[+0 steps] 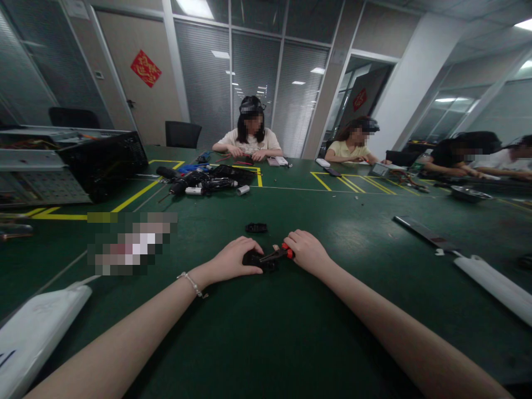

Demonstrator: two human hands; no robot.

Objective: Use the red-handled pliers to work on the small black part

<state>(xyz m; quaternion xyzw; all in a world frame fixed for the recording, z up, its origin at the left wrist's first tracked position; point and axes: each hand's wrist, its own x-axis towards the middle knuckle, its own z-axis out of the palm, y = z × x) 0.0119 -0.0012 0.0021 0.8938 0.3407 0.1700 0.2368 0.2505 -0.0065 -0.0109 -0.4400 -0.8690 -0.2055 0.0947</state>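
- The left hand was closed around a small black part, thumb on the near side and fingers on the far side; a bracelet circled that wrist.
- The right hand gripped a pair of pliers by the red handles, the metal nose pointing left to the black part; whether the jaws bit on it was too small to tell.
- The black part was low over the desk, in front of the wearer and between the two hands; whether it rested on the surface could not be told.
- A second black piece lay just beyond the hands, apart from both.
- To the left lay a white slab, and past it a computer case lay on the desk.
- Farther back, a heap of black and blue items spread near yellow tape lines, with a small white cylinder beside it.
- To the right were a dark flat bar, a long white object and a metal dish.
- Across the desk sat a person in a pale top, both hands low in front; another in yellow sat farther right.
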